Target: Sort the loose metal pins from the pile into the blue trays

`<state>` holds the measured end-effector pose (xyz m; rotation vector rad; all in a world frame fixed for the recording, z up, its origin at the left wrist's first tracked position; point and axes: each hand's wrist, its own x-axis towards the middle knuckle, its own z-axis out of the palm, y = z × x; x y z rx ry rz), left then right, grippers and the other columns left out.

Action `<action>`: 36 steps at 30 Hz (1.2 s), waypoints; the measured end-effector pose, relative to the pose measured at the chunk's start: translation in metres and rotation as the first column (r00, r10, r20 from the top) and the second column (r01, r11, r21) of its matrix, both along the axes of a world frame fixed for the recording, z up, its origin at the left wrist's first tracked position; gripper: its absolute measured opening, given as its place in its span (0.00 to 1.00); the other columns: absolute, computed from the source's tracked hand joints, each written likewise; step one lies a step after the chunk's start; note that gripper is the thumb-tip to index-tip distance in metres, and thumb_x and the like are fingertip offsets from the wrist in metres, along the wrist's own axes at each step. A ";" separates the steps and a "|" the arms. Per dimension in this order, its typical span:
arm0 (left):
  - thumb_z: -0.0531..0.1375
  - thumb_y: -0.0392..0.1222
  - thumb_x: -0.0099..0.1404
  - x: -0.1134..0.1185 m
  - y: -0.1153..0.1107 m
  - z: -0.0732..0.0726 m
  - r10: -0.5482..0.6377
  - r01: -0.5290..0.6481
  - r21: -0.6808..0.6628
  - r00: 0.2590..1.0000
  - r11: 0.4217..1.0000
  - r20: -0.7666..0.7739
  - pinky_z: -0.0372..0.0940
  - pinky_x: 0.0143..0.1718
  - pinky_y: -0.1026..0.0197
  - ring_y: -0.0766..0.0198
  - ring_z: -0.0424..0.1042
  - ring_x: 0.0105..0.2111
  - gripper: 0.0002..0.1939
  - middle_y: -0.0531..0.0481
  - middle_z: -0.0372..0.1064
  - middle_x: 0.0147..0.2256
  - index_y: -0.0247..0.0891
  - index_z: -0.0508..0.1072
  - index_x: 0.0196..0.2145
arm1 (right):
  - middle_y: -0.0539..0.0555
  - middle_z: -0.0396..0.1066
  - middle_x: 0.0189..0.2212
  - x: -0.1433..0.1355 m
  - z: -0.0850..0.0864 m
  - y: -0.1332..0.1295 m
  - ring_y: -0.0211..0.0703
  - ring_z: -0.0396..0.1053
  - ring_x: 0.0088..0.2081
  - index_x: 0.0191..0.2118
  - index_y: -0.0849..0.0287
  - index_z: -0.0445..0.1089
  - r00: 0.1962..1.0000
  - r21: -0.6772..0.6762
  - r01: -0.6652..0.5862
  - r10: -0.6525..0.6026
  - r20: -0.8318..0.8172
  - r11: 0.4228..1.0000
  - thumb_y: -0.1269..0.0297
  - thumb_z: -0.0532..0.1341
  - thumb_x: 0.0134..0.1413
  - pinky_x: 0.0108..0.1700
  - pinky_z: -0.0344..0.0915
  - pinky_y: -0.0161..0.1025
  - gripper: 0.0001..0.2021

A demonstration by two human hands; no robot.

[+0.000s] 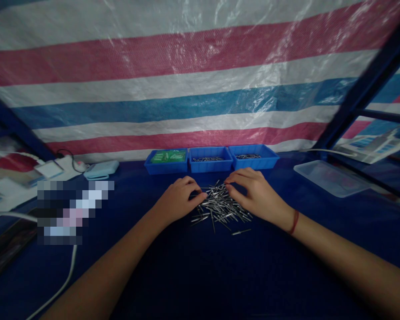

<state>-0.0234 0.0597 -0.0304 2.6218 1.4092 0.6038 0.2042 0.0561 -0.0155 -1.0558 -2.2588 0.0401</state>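
Note:
A loose pile of silver blind rivets (pixel 223 205) lies on the dark blue tabletop (pixel 200 271), their thin pins pointing every way. My left hand (pixel 180 200) rests at the pile's left edge, fingers loosely curved and thumb apart from them, tips touching the outer rivets. On the opposite side, my right hand (pixel 255 193) has its thumb and forefinger slightly apart at the upper right of the pile. I see no rivet clearly held in either hand, though some fingertips are hidden. One single rivet (pixel 241 232) lies in front of the heap.
Behind the pile stand three blue bins: a left bin (pixel 166 167) with green packets, a middle bin (pixel 210 166) and a right bin (pixel 256 163) holding rivets. A clear plastic lid (pixel 333 178) lies right. Left are a light blue case (pixel 102 170), power strip (pixel 66 168) and white cable (pixel 70 266).

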 end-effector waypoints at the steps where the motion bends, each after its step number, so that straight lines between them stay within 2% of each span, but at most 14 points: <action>1: 0.56 0.49 0.63 0.000 -0.001 0.001 0.003 -0.003 -0.002 1.000 1.000 -0.006 0.63 0.43 0.53 0.58 0.67 0.38 0.12 0.46 0.66 0.38 0.38 0.72 0.33 | 0.53 0.73 0.35 0.000 0.000 0.000 0.45 0.67 0.37 0.35 0.56 0.72 1.000 0.000 -0.002 0.002 0.002 1.000 0.64 0.54 0.56 0.40 0.59 0.46 0.09; 5: 0.58 0.48 0.60 -0.002 -0.003 0.007 0.023 -0.024 -0.037 0.999 0.999 -0.039 0.63 0.41 0.53 0.58 0.67 0.36 0.10 0.47 0.66 0.36 0.37 0.70 0.31 | 0.53 0.73 0.35 0.000 -0.001 0.000 0.45 0.67 0.38 0.35 0.56 0.72 1.000 -0.005 -0.004 0.004 0.015 1.000 0.64 0.54 0.56 0.40 0.59 0.47 0.10; 9: 0.58 0.45 0.60 -0.004 -0.005 0.010 -0.008 0.003 -0.061 0.996 0.998 -0.084 0.63 0.41 0.53 0.57 0.66 0.37 0.09 0.47 0.66 0.36 0.37 0.72 0.30 | 0.53 0.72 0.35 -0.001 0.000 -0.001 0.45 0.66 0.38 0.34 0.56 0.71 1.000 -0.006 -0.020 0.020 0.018 1.000 0.65 0.53 0.56 0.41 0.59 0.47 0.10; 18: 0.56 0.38 0.61 -0.004 -0.005 0.010 -0.048 0.045 -0.037 0.995 0.998 -0.087 0.63 0.43 0.53 0.57 0.67 0.38 0.06 0.46 0.67 0.38 0.37 0.72 0.30 | 0.52 0.72 0.35 0.000 -0.003 0.000 0.45 0.67 0.38 0.34 0.56 0.72 1.000 -0.002 -0.026 0.026 0.014 1.000 0.64 0.54 0.55 0.41 0.59 0.46 0.09; 22: 0.55 0.38 0.62 0.006 -0.009 0.016 -0.076 0.078 -0.016 0.990 0.997 0.117 0.62 0.46 0.52 0.59 0.67 0.41 0.05 0.46 0.66 0.40 0.38 0.71 0.32 | 0.53 0.72 0.35 -0.006 0.000 -0.007 0.45 0.67 0.38 0.35 0.56 0.72 0.998 -0.038 -0.063 0.063 -0.024 0.997 0.66 0.55 0.55 0.41 0.60 0.46 0.08; 25: 0.55 0.40 0.64 0.017 -0.019 0.025 -0.091 0.119 -0.073 0.946 0.990 0.310 0.62 0.47 0.53 0.60 0.67 0.43 0.05 0.47 0.65 0.41 0.40 0.71 0.34 | 0.52 0.72 0.33 -0.014 0.003 -0.019 0.42 0.67 0.36 0.36 0.58 0.71 0.982 -0.139 -0.150 0.131 -0.136 0.979 0.68 0.56 0.53 0.40 0.62 0.43 0.06; 28: 0.54 0.40 0.65 0.026 -0.030 0.032 -0.101 0.159 -0.091 0.885 0.983 0.454 0.61 0.48 0.55 0.61 0.67 0.44 0.05 0.48 0.64 0.42 0.40 0.70 0.34 | 0.51 0.71 0.30 -0.023 0.006 -0.031 0.39 0.67 0.33 0.35 0.58 0.70 0.942 -0.247 -0.258 0.187 -0.277 0.934 0.69 0.56 0.54 0.38 0.64 0.40 0.05; 31: 0.53 0.40 0.66 0.030 -0.036 0.034 -0.115 0.195 -0.095 0.838 0.976 0.533 0.61 0.48 0.57 0.62 0.66 0.45 0.06 0.48 0.64 0.41 0.40 0.69 0.35 | 0.51 0.71 0.30 -0.028 0.009 -0.037 0.37 0.67 0.32 0.34 0.58 0.70 0.897 -0.307 -0.332 0.197 -0.396 0.892 0.68 0.54 0.57 0.36 0.64 0.37 0.07; 36: 0.54 0.40 0.65 0.030 -0.036 0.032 -0.100 0.197 -0.111 0.816 0.974 0.570 0.63 0.44 0.58 0.62 0.67 0.44 0.05 0.48 0.64 0.41 0.40 0.69 0.35 | 0.50 0.71 0.30 -0.027 0.009 -0.036 0.36 0.66 0.31 0.36 0.59 0.71 0.852 -0.354 -0.398 0.198 -0.485 0.847 0.67 0.55 0.58 0.34 0.64 0.36 0.08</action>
